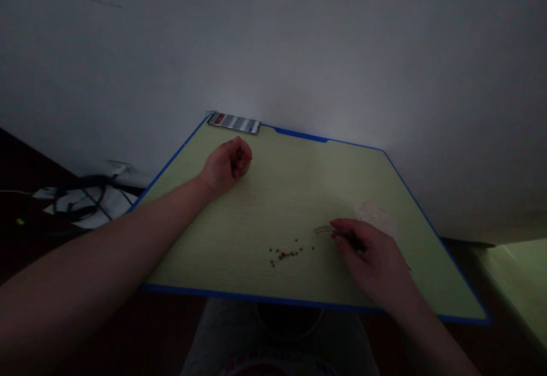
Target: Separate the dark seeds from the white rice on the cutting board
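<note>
My left hand (228, 163) rests over the far left part of the table, its fingers curled into a loose fist; what lies in the dark hollow is too dim to name. Over the right side, my right hand (370, 253) is closed in a pinch, thumb against fingers. Thin grey curved lines (323, 231) show at its fingertips, and I cannot tell what they belong to. Several small dark brown bits (284, 255) lie scattered left of that hand. Just beyond it spreads a pale, grainy patch (376, 216), partly hidden by the hand.
A phone (234, 123) with its screen lit lies at the table's far left corner. The pale yellow table (290, 193) has a blue edge and stands against a wall. Dark cables (92, 193) lie at left. Below the front edge, a dark round container (290, 322) sits between my legs.
</note>
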`<state>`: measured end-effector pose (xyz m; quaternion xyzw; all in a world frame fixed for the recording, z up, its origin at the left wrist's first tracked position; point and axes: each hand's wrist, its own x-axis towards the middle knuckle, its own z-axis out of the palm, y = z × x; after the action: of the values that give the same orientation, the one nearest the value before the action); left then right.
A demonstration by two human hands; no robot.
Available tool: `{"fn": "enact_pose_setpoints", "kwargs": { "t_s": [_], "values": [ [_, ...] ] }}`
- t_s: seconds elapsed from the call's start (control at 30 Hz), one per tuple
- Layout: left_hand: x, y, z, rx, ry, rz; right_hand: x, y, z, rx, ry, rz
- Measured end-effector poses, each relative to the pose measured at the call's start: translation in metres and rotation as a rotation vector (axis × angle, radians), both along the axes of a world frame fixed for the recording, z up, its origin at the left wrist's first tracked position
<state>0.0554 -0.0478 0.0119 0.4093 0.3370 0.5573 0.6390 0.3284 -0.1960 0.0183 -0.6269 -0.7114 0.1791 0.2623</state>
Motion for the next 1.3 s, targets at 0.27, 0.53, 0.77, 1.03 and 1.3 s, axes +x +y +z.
{"fn": "enact_pose_setpoints", "kwargs": {
  "t_s": [0.27,0.53,0.77,1.03,1.3],
  "values": [
    [0.0,0.0,0.001,-0.01,0.0,0.007,0.004,-0.006,-0.004,-0.106,-0.035,0.162],
    [-0.001,-0.001,0.001,-0.014,-0.005,-0.013,-0.009,-0.011,-0.002,-0.12,-0.028,0.178],
    [-0.001,-0.001,0.002,-0.02,-0.004,-0.004,0.001,-0.008,-0.003,-0.094,-0.018,0.111],
    [0.0,-0.001,0.002,-0.039,0.002,-0.005,-0.006,0.002,0.001,-0.053,-0.038,0.128],
    [0.0,0.0,0.002,-0.033,-0.001,0.003,-0.009,0.001,0.007,-0.098,-0.042,0.244]
  ]
}}
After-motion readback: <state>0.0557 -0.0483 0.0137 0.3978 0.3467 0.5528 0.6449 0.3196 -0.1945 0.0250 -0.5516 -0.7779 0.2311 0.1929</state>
